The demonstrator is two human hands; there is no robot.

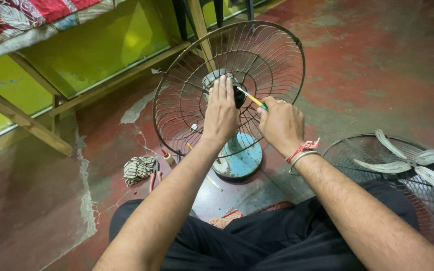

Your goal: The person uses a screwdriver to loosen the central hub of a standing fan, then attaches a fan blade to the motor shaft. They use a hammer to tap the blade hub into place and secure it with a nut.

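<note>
A table fan's rear wire guard (272, 55) stands upright on a round blue base (242, 160) on the red floor. My left hand (220, 111) lies flat against the guard's middle, fingers over the motor hub (212, 79). Just to the right, my right hand (281, 124) grips a screwdriver with a yellow and green handle (253, 99). Its tip points into the dark centre of the hub. A red thread and a metal bangle circle my right wrist.
The front wire guard (347, 165) lies flat at the right with the pale fan blades (423, 168) on it. Red-handled pliers (154, 176), a checked cloth (137, 169) and a small bottle (168, 158) lie at the left. A wooden bed frame (26, 120) and green wall stand behind.
</note>
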